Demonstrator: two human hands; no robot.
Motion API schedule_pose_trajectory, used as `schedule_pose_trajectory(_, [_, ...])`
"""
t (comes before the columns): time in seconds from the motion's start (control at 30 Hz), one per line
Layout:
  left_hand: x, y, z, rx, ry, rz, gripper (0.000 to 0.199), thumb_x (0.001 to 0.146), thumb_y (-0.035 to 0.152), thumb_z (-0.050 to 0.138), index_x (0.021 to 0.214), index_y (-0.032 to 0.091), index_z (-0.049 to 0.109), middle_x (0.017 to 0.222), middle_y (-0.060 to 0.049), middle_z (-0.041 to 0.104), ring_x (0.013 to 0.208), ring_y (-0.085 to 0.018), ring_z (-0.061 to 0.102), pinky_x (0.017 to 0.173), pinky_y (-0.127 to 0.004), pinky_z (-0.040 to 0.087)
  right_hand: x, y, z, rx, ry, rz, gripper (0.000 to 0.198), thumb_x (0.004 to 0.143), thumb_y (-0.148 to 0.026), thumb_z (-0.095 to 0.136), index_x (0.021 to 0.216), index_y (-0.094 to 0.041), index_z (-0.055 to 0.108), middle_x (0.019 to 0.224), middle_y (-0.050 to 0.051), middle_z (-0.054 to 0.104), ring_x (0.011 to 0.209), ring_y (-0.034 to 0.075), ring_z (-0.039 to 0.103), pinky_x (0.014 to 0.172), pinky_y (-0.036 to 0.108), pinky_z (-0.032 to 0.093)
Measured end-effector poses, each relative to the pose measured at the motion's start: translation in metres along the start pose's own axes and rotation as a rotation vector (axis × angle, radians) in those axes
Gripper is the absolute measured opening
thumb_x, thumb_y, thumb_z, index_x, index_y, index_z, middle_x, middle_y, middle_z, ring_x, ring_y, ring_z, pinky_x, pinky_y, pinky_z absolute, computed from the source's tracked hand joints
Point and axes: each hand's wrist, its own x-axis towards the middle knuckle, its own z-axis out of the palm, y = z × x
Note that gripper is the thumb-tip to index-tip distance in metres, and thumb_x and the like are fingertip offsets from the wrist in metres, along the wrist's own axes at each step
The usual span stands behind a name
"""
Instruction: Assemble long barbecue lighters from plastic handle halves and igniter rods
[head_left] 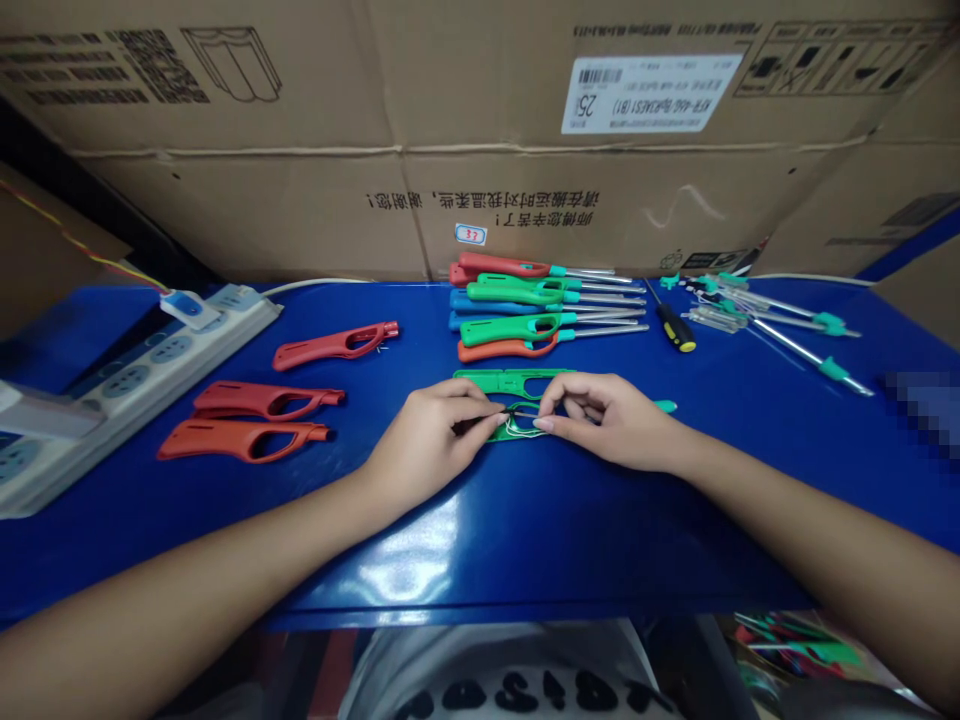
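Observation:
My left hand (442, 430) pinches a small black part (504, 411) with a thin white wire (525, 434) running from it. Thumb and forefinger of my right hand (600, 415) are closed on the other end of the thin wire, just to the right. Beneath both hands lies a green lighter shell half (499, 433), partly covered by my fingers. Another green shell half (487, 381) lies just behind it. A teal tip (664, 406) shows past my right hand; what it belongs to is mostly hidden.
Red lighter shells (330, 347) lie at left, near a white power strip (127, 370). Assembled long-neck lighters (517, 328) are stacked behind my hands. To their right are a black-and-yellow screwdriver (675, 328) and several metal tubes (795, 345). A cardboard wall (300, 210) stands behind the blue table (300, 560).

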Motion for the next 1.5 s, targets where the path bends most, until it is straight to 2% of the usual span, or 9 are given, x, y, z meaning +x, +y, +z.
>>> schedule_pose_trajectory(0.17, [0.000, 0.001, -0.002, 0.049, -0.058, 0.018, 0.015, 0.095, 0.017, 0.064, 0.098, 0.014, 0.078, 0.089, -0.005, 0.071, 0.080, -0.016, 0.068, 0.074, -0.027, 0.054, 0.000, 0.000, 0.000, -0.009, 0.001, 0.001, 0.026, 0.089, -0.044, 0.066, 0.086, -0.017, 0.064, 0.053, -0.010, 0.034, 0.048, 0.007, 0.029, 0.047, 0.023, 0.024])
schedule_pose_trajectory(0.47, [-0.007, 0.014, -0.016, 0.457, -0.285, 0.094, 0.030, 0.104, 0.022, 0.043, 0.113, 0.016, 0.072, 0.098, -0.008, 0.066, 0.083, -0.018, 0.067, 0.074, -0.028, 0.055, 0.001, 0.003, -0.001, -0.013, -0.024, -0.018, 0.026, 0.091, -0.043, 0.065, 0.088, -0.017, 0.065, 0.053, -0.010, 0.034, 0.048, 0.007, 0.029, 0.047, 0.022, 0.023])
schedule_pose_trajectory(0.57, [-0.010, 0.021, -0.018, 0.628, -0.339, 0.128, 0.034, 0.105, 0.025, 0.041, 0.120, 0.012, 0.069, 0.099, -0.011, 0.064, 0.086, -0.023, 0.063, 0.075, -0.036, 0.056, 0.001, 0.004, -0.002, -0.024, -0.025, -0.038, 0.026, 0.092, -0.043, 0.065, 0.088, -0.017, 0.065, 0.053, -0.009, 0.036, 0.047, 0.007, 0.029, 0.046, 0.022, 0.023])
schedule_pose_trajectory(0.67, [-0.016, 0.024, -0.018, 0.735, -0.342, 0.200, 0.041, 0.104, 0.029, 0.044, 0.134, 0.007, 0.060, 0.106, -0.016, 0.062, 0.096, -0.031, 0.059, 0.079, -0.047, 0.054, 0.000, 0.004, -0.003, -0.044, -0.039, -0.181, 0.028, 0.095, -0.040, 0.061, 0.082, -0.016, 0.067, 0.063, -0.003, 0.052, 0.054, 0.008, 0.043, 0.051, 0.023, 0.033])
schedule_pose_trajectory(0.73, [-0.019, 0.022, -0.016, 0.718, -0.347, 0.207, 0.042, 0.104, 0.025, 0.044, 0.141, 0.007, 0.054, 0.110, -0.017, 0.061, 0.101, -0.032, 0.056, 0.082, -0.048, 0.053, 0.000, 0.003, -0.004, -0.079, -0.051, -0.324, 0.029, 0.097, -0.035, 0.059, 0.077, -0.016, 0.067, 0.074, 0.002, 0.062, 0.066, 0.010, 0.054, 0.061, 0.023, 0.042])
schedule_pose_trajectory(0.8, [-0.022, 0.018, -0.013, 0.631, -0.347, 0.172, 0.041, 0.104, 0.022, 0.044, 0.141, 0.010, 0.054, 0.110, -0.015, 0.060, 0.101, -0.030, 0.056, 0.084, -0.047, 0.053, -0.001, 0.003, -0.004, -0.165, -0.013, -0.397, 0.026, 0.098, -0.031, 0.060, 0.077, -0.016, 0.068, 0.074, 0.002, 0.064, 0.067, 0.010, 0.056, 0.064, 0.023, 0.043])
schedule_pose_trajectory(0.93, [-0.023, 0.013, -0.007, 0.413, -0.279, 0.118, 0.039, 0.102, 0.027, 0.050, 0.137, 0.009, 0.056, 0.109, -0.013, 0.059, 0.100, -0.027, 0.056, 0.089, -0.045, 0.054, -0.002, 0.002, -0.001, -0.358, 0.129, -0.389, 0.012, 0.094, -0.026, 0.066, 0.088, -0.017, 0.070, 0.075, 0.001, 0.063, 0.059, 0.009, 0.051, 0.056, 0.022, 0.040])
schedule_pose_trajectory(1.1, [-0.024, 0.011, -0.004, 0.278, -0.223, 0.119, 0.040, 0.101, 0.026, 0.053, 0.137, 0.008, 0.055, 0.106, -0.011, 0.060, 0.101, -0.025, 0.055, 0.091, -0.042, 0.054, -0.003, 0.005, -0.001, -0.448, 0.057, -0.451, 0.011, 0.095, -0.023, 0.064, 0.097, -0.017, 0.073, 0.095, 0.007, 0.067, 0.084, 0.015, 0.065, 0.075, 0.026, 0.050])
schedule_pose_trajectory(1.5, [-0.023, 0.008, 0.000, 0.211, -0.190, 0.162, 0.036, 0.102, 0.024, 0.052, 0.136, 0.013, 0.057, 0.104, -0.010, 0.060, 0.099, -0.023, 0.055, 0.089, -0.041, 0.055, -0.001, 0.009, 0.004, -0.478, 0.080, -0.529, 0.018, 0.095, -0.010, 0.054, 0.094, -0.016, 0.072, 0.092, 0.007, 0.072, 0.085, 0.017, 0.069, 0.076, 0.027, 0.054])
